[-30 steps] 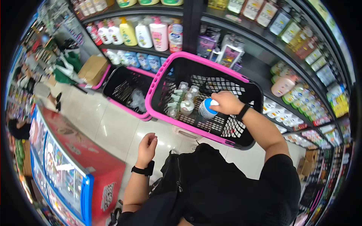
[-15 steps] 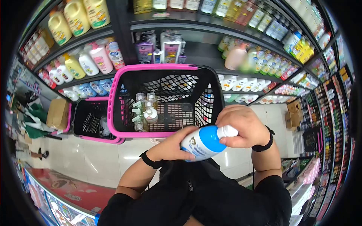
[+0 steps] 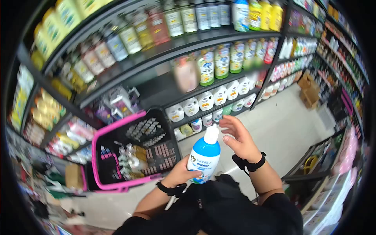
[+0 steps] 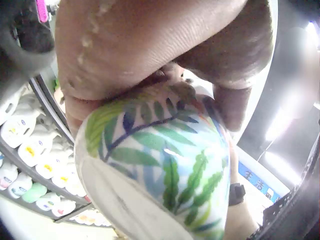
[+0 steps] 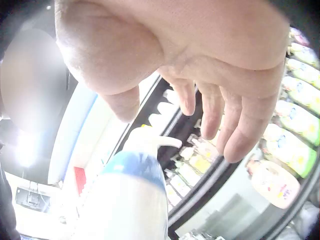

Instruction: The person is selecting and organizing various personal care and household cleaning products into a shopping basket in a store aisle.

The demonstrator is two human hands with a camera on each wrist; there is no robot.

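Observation:
A white pump bottle [image 3: 205,156] with a blue shoulder stands near upright before the person's chest. The left hand [image 3: 181,172] grips its lower body; in the left wrist view that hand's fingers lie over the bottle's leaf-patterned side [image 4: 160,155]. Beside the white pump head, the right hand [image 3: 241,139] holds nothing, its fingers parted and loosely bent. The right wrist view shows the right hand [image 5: 185,65] above the pump [image 5: 145,142], with a gap between them. Several small bottles [image 3: 133,158] lie in the pink-rimmed black basket [image 3: 96,164] at the left.
Dark shelves [image 3: 156,94] curve across the front, lined with bottles. A pink pump bottle [image 3: 186,74] stands on the middle shelf, beside green-labelled bottles [image 3: 222,60]. Cardboard boxes [image 3: 309,92] sit on the floor at the right; a rack [image 3: 313,160] stands nearer.
The bottle came out of the basket into both hands and is now more upright in the left hand alone. The right hand let go of its top. The view has swung right, towards the shelves.

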